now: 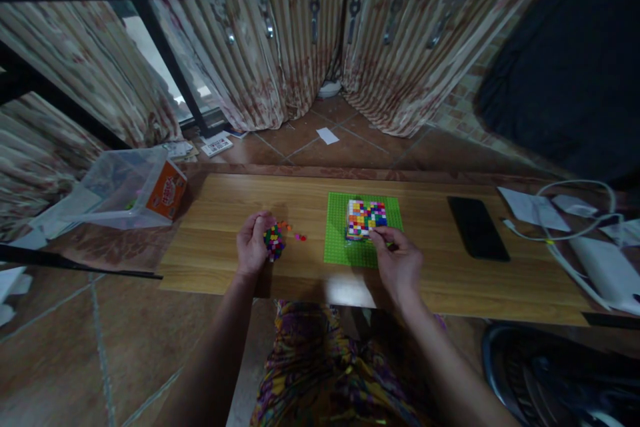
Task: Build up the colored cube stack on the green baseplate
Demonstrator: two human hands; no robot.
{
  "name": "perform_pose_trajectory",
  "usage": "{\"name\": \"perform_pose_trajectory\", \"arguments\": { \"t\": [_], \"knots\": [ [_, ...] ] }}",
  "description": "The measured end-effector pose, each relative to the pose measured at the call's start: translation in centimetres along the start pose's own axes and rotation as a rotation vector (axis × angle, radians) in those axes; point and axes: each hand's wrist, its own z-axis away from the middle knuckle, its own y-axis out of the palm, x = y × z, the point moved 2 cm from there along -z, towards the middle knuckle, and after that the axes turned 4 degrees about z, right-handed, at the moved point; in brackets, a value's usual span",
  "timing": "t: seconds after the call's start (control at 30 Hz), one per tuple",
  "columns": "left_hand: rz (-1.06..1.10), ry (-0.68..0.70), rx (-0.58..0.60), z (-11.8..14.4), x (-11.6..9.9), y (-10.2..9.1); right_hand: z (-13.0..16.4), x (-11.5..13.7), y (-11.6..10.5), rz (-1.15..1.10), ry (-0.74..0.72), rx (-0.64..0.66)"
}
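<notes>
A boxy, multicoloured block built of small toy bricks (367, 217) stands on a green studded baseplate (336, 230), with white along part of its top. At its near right corner are the pinched fingertips of my right hand (400, 257); whatever lies between them is too small to make out. To the left, my left hand (251, 243) rests low over the table with curled fingers, against a heap of small mixed-colour bricks (274, 242). What those fingers grip is hidden. Several loose orange bricks (285, 225) and a few pink and red bricks (300, 237) lie beside the heap.
Everything sits on a narrow wooden table (300, 280). A clear plastic bin (127, 180) with an orange label stands beyond its left end. Toward the right lie a black phone or tablet (479, 228), white papers (533, 207) and a white cable (575, 239).
</notes>
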Motion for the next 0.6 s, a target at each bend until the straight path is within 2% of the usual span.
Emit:
{"name": "perform_pose_trajectory", "arguments": {
  "t": [0.3,0.6],
  "knots": [
    [0.013,-0.011,-0.002,0.23,-0.28,0.13,-0.21,-0.35,-0.75,-0.009,0.035,-0.019],
    [0.014,-0.029,-0.009,0.31,-0.2,0.09,-0.72,0.28,-0.12,0.112,0.034,-0.013]
  ]
}}
